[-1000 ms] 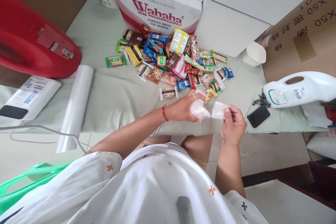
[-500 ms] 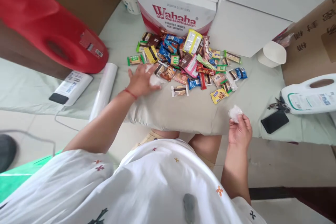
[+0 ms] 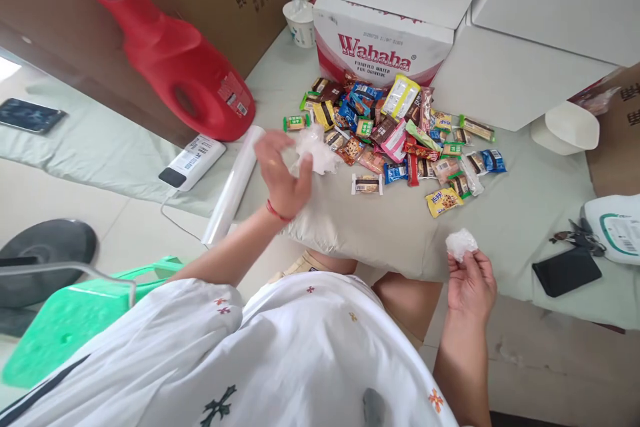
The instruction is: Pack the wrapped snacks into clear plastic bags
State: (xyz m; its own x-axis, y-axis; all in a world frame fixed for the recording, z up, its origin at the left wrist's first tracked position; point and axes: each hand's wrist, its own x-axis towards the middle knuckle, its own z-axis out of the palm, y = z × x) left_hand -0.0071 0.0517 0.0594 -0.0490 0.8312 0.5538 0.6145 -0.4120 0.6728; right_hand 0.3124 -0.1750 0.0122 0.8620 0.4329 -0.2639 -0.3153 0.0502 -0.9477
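Note:
My left hand (image 3: 285,177) is raised over the table with thumb and fingers apart, holding nothing. Just beyond its thumb a crumpled clear plastic piece (image 3: 318,149) lies at the left side of a heap of wrapped snacks (image 3: 370,127). Near the table's front edge, my right hand (image 3: 471,280) pinches a small crumpled wad of clear plastic (image 3: 461,243) between thumb and fingers. Closest to the front of the heap are a white-ended snack packet (image 3: 367,184) and a yellow cookie packet (image 3: 443,201).
A red jug (image 3: 185,73), a white power bank (image 3: 193,163) and a clear plastic roll (image 3: 233,187) are at left. Behind the snacks stands a Wahaha box (image 3: 380,47). At right are a white container (image 3: 565,128), a black wallet-like item (image 3: 567,273), keys (image 3: 580,238) and a white bottle (image 3: 617,227).
The view has swung left. My left hand has drawn back from the crumpled plastic beside the snacks, uncovering it. My right hand still holds its plastic wad.

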